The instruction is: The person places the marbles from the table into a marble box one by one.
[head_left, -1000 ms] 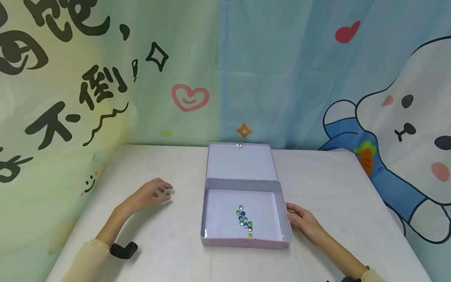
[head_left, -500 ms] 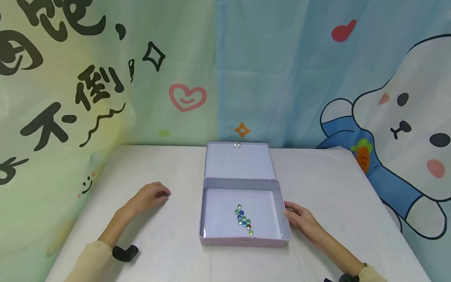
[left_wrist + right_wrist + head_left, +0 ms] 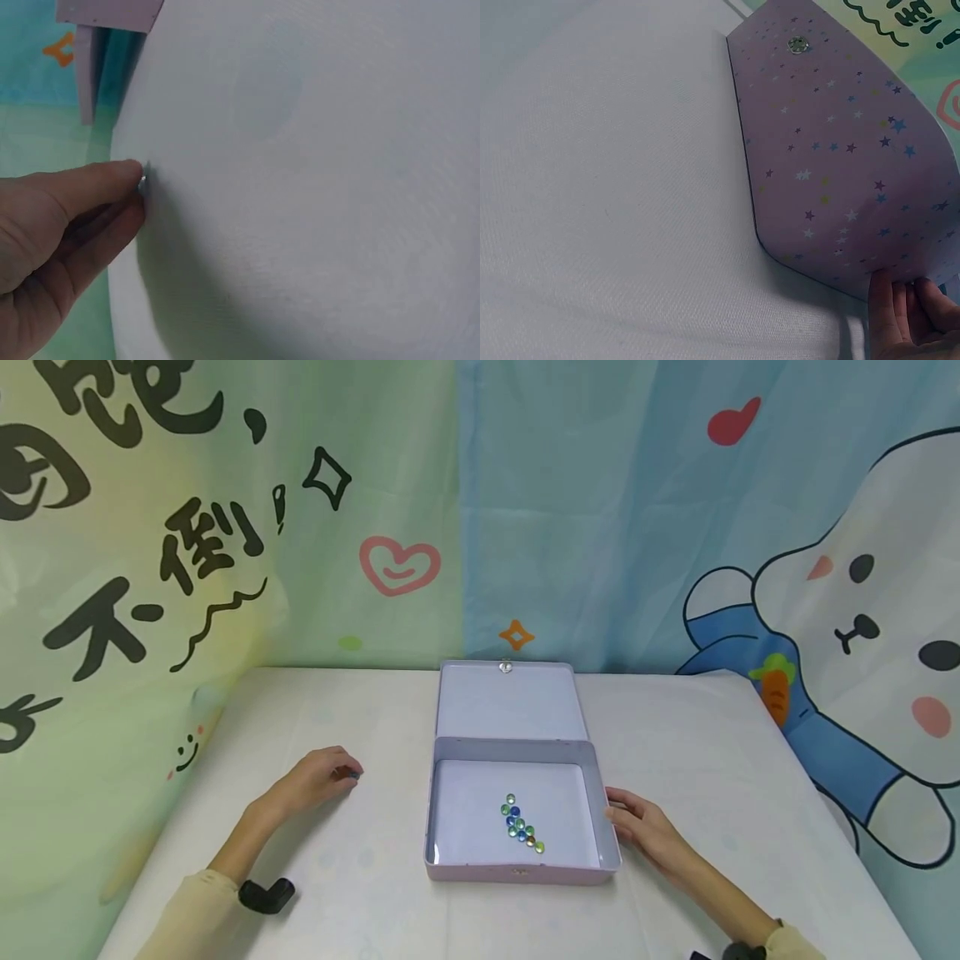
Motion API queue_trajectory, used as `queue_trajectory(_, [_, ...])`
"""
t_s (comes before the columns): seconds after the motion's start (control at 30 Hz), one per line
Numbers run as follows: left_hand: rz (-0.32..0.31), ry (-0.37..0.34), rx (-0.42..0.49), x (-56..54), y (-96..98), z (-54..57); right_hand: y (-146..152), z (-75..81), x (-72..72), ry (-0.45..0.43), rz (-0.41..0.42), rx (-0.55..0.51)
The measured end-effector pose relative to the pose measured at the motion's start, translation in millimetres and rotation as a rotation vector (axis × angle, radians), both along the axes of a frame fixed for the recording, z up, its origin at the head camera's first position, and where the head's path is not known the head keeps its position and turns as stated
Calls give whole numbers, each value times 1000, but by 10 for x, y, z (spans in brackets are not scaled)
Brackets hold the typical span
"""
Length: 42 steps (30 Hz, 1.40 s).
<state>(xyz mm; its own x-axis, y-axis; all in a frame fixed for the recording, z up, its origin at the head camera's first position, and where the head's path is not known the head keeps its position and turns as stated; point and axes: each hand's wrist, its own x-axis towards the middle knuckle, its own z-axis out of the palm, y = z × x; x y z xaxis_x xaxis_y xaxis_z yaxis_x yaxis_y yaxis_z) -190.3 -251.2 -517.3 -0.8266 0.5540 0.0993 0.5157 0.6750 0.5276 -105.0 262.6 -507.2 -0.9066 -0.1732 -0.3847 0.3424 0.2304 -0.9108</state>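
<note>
My left hand [image 3: 318, 778], left of the box, pinches a small shiny glass marble [image 3: 143, 181] between thumb and fingertips, low over the white table. Most of the marble is hidden by the fingers. An open lilac tin box [image 3: 525, 875] stands mid-table, its lid [image 3: 510, 702] tipped back. On the box floor lie several glass marbles [image 3: 515, 812] in green, blue and amber, in a slanting cluster. My right hand [image 3: 648, 828] rests its fingers against the box's right outer wall, which shows a star pattern [image 3: 832, 165] in the right wrist view.
The white-covered table [image 3: 360, 877] reaches back to a printed curtain [image 3: 570, 527] with a cartoon rabbit. A black wrist mount [image 3: 266, 896] sticks out from the left sleeve. A metal clasp [image 3: 506, 667] sits on the lid's edge.
The left fingers have drawn together on the marble, the hand dropping slightly. Inside the box, a yellow-green marble has rolled back and right toward the cluster. The right hand keeps its place.
</note>
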Motion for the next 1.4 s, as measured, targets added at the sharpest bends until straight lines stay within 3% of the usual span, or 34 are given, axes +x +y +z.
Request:
queue_trajectory(0.33, [-68, -39, 116, 15, 140, 198, 24, -17, -4, 21, 23, -2])
queue_trajectory(0.57, [-119, -98, 203, -33, 396, 488, 10, -4, -6, 2, 5, 27])
queue_trajectory(0.77, [-212, -179, 228, -137, 732, 774, 7, 0, -10, -9, -13, 27])
queue_trajectory(0.97, [-324, -193, 177, -232, 1128, 980, -1, -15, -7, -6, -4, 13])
queue_trajectory(1.3, [-582, -133, 43, -347, 1758, 1069, -19, -7, -6, -16, -3, 10])
queue_trajectory(1.4, [-635, -115, 18, -385, 1938, 1078, -20, -3, -8, -13, -8, 15])
